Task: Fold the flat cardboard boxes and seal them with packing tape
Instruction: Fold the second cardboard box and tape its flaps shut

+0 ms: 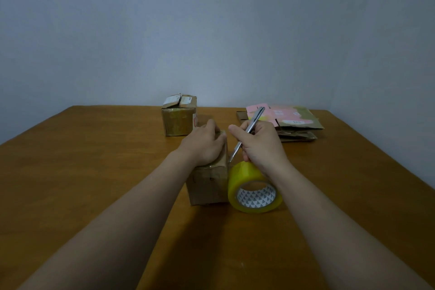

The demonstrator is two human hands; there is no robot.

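Two brown cardboard boxes [179, 122]: my left hand [202, 146] clasps the nearer box [209, 188], right hand [261, 146] pinches one slim metal cutter [257, 116]

On the desk [94, 172] the near box [207, 186] stands in front, left hand [202, 146] on top, tape roll [244, 173] just right of it. The knife [253, 125] in the right hand [261, 146] is above the roll. The far box [179, 122] stands behind; flat boxes [299, 122] lie stacked far right.

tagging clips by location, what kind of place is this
Probably a plain room at home or in a small office, set up for packing parcels: a wooden table against a blank grey wall, and on it yellow packing tape, flat cardboard and a taped box.
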